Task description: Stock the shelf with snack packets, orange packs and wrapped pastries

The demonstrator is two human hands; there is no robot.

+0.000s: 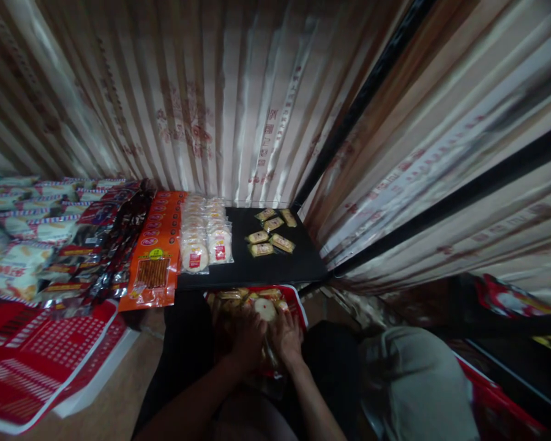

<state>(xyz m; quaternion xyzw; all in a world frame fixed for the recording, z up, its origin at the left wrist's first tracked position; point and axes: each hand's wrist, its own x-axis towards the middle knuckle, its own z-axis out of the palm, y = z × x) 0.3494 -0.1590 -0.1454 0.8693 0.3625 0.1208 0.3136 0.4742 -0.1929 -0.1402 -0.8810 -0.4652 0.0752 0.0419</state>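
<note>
Both my hands are down inside a red basket (298, 304) full of small wrapped snacks, just below a black shelf (280, 266). My left hand (247, 340) lies on the packets with its fingers curled, and my right hand (286, 335) rests next to it, touching a round white packaged cake (265, 308). Whether either hand grips a packet is hidden by the dim light and the fingers. On the shelf lie several small yellow wrapped snacks (272, 234) and two rows of round white cakes in clear wrappers (206, 236).
Orange snack bags (155, 254), dark packets (114, 242) and white-and-blue bags (25, 233) fill the shelf to the left. Red-and-white printed sheets (41, 361) lie at the lower left. Pleated printed plastic curtains (239, 98) hang behind, with another red basket (500, 398) at the right.
</note>
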